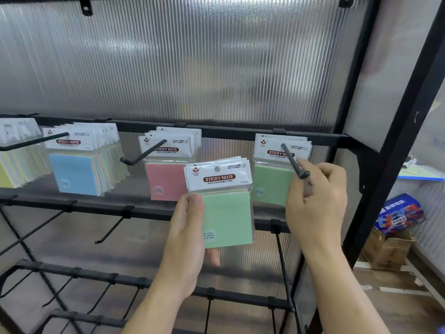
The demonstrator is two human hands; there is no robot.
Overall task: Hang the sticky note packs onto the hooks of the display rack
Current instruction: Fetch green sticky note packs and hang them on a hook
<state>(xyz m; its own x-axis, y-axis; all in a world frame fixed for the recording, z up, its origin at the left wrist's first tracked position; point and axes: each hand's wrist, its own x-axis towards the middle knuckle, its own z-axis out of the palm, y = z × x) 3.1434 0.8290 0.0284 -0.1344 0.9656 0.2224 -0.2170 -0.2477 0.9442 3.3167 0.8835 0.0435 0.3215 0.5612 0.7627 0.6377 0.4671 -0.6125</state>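
Ribbed panel (216, 68) backs the rack (144, 212). Left of the hook (291, 160), left hand (185, 237) fingers (195, 201) pinch a green pack (226, 213); right hand (317, 208) fingers curl at hook tip, grip unclear.

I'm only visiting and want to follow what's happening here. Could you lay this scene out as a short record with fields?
Held item: stack of green sticky note packs in clear plastic sleeves, gripped by the left hand
Other hand: right hand at the tip of the rightmost black metal hook; grip unclear
On that hook: green hanging packs
Neighbouring hooks: pink packs, blue-fronted packs, pale yellow packs at far left
Lower rows: bare black hooks
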